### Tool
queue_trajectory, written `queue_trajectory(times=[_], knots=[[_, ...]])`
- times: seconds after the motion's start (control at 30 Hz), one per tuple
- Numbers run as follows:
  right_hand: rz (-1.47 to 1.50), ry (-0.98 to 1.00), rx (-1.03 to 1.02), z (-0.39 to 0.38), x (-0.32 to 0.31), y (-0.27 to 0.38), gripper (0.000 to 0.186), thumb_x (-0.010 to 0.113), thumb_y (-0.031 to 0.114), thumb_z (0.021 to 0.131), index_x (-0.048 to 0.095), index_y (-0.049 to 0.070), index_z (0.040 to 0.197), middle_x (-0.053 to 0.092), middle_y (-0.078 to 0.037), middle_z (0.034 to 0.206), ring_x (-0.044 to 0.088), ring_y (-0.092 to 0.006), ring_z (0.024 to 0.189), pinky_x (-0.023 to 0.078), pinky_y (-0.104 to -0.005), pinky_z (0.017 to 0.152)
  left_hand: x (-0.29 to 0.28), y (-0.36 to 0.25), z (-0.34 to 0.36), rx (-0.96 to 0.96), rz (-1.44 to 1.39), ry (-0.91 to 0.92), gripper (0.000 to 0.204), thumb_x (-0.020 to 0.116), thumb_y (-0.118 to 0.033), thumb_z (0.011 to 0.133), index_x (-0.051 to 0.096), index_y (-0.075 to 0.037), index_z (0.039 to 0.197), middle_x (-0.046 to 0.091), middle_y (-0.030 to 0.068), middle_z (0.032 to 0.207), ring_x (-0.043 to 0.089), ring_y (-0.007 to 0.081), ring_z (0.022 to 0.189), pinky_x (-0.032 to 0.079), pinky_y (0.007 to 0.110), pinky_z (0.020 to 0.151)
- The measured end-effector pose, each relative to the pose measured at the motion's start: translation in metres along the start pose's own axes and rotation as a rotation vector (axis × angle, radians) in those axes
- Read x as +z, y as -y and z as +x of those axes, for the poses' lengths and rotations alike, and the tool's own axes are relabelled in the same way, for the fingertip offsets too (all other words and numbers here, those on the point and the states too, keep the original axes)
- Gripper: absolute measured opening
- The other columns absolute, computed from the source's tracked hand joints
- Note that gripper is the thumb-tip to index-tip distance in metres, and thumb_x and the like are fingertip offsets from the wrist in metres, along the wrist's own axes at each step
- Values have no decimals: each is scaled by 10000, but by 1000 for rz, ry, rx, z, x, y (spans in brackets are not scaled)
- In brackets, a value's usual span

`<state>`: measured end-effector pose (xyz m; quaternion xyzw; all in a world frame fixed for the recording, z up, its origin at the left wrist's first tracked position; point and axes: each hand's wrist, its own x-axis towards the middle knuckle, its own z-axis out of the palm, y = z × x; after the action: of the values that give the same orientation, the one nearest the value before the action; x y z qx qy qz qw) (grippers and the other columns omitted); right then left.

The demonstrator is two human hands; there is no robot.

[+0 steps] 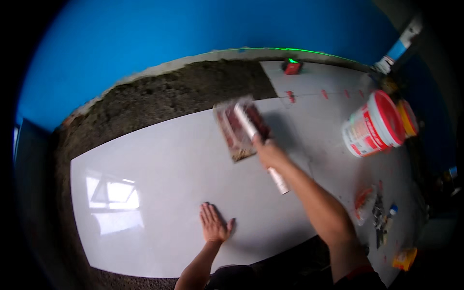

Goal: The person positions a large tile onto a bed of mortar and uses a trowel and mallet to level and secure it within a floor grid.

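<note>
A large white tile [159, 174] fills the middle of the floor, with a window's reflection on its left. My left hand [214, 224] lies on it palm down, fingers spread. My right hand [267, 152] grips the light round handle of a blurred rectangular reddish-brown tool [231, 126], whose flat head is over the tile's upper part; whether it touches the tile is unclear.
A blue wall [193, 24], dark screed [193, 82] and red laser level [292, 68] with a green line lie beyond. Red spacers [325, 94] mark joints. Right: a white-and-red bucket [362, 128], yellow bucket [408, 121], tools [378, 212] and yellow pack [405, 259].
</note>
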<state>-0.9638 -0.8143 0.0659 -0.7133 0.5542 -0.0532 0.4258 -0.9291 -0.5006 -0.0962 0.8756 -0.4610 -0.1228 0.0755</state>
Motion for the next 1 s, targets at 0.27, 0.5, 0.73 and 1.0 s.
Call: queue_trajectory(times=[0.27,0.5,0.73,1.0], knots=[[292,-361,-652,-22,3,149,577,396,515,997,576,-22,882,600,-174,679,612,-321,654,460,-412,596,2,8,-5,-11,-78,-24,981,409,-636,890,164,125,1459,116,290,1556,68,417,1462,60,496,1182],[-177,318,-65,-3,144,0,702,409,555,959,583,-116,1071,650,-283,763,666,-369,608,531,-435,556,6,5,1,2,-192,-72,971,475,-600,878,163,109,1464,137,286,1553,95,428,1457,87,513,1176],[43,199,-508,-71,107,177,575,426,561,967,556,12,860,548,-139,689,548,-257,615,432,-347,545,8,18,-10,30,-175,-65,929,438,-602,894,220,103,1457,162,275,1552,116,398,1462,114,485,1179],[-181,125,-549,-60,266,74,627,386,545,973,601,-39,1047,645,-307,933,617,-475,929,482,-515,770,10,27,-12,286,-301,-101,796,443,-529,923,297,57,1441,313,255,1497,273,380,1414,200,457,1165]])
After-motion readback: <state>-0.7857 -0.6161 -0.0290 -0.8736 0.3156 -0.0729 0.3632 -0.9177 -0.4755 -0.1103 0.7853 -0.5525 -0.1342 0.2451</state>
